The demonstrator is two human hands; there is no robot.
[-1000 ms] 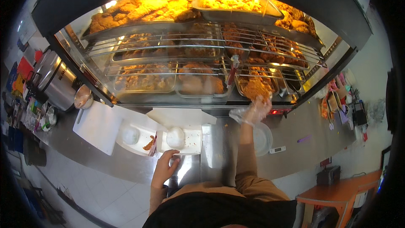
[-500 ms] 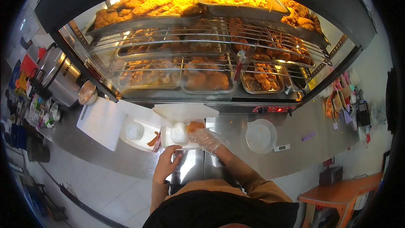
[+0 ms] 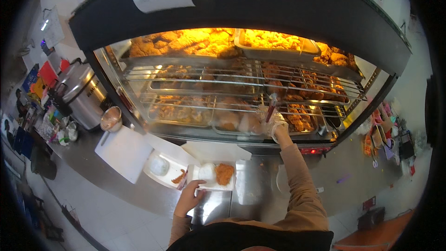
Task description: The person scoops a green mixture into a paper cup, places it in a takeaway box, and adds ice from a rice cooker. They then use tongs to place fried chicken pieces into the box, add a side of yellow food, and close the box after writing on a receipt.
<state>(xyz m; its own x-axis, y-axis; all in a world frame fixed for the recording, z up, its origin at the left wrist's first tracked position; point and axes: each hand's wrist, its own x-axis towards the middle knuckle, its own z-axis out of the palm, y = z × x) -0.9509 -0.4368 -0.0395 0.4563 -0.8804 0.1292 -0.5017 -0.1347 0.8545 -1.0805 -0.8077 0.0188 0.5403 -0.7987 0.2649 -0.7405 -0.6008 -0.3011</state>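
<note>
My right hand (image 3: 277, 125), in a clear plastic glove, reaches up to the dark red handle (image 3: 270, 111) on the glass front of the food warmer. Glare and the loose glove blur its fingers, so their grip cannot be made out. My bare left hand (image 3: 189, 198) is at the near edge of an open white takeaway box (image 3: 227, 187), fingers apart, holding nothing. Inside that box a white rice mound (image 3: 207, 172) sits beside a fried chicken piece (image 3: 224, 174). To its left, a second open box (image 3: 168, 181) holds another rice mound (image 3: 159, 166) and a small fried piece (image 3: 179, 176).
Trays of fried food (image 3: 186, 42) fill the lit warmer's shelves. Left of the boxes are a white cutting board (image 3: 123, 154), a metal bowl (image 3: 111, 118) and a large steel cooker (image 3: 83, 94). My right forearm partly covers a clear round container (image 3: 281, 180).
My right hand has left the chicken piece in the right-hand box and risen to the warmer's front. The left hand stays by the box. The view has tilted up.
</note>
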